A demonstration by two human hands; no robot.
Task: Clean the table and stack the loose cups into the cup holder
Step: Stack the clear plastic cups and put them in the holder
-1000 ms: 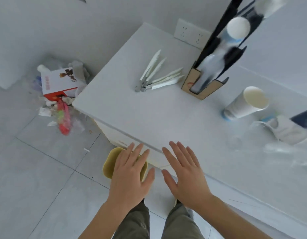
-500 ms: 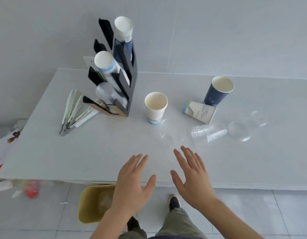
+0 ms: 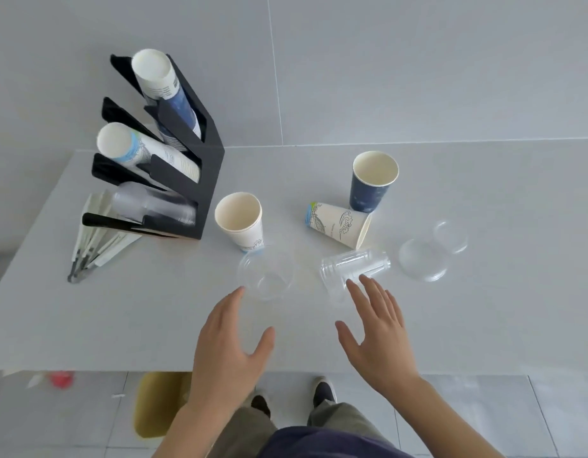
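Note:
A black cup holder (image 3: 206, 180) stands at the table's back left with stacks of cups in its three slots. Loose on the white table (image 3: 120, 319): an upright white paper cup (image 3: 240, 221), a white paper cup on its side (image 3: 338, 223), an upright dark blue cup (image 3: 371, 181), an upright clear plastic cup (image 3: 266, 274), a clear cup on its side (image 3: 353, 269) and two clear lids (image 3: 423, 259). My left hand (image 3: 228, 348) hovers open just short of the upright clear cup. My right hand (image 3: 380, 335) is open, its fingertips at the lying clear cup.
A bundle of wrapped straws or utensils (image 3: 94, 239) lies left of the holder. Below the table's front edge stand a yellow bin (image 3: 157, 404) and some litter (image 3: 59, 380) on the tiled floor. My legs and shoes show under the edge.
My view has swung from the table's left corner to face the table squarely. Both open hands have moved forward over the table toward the clear cups.

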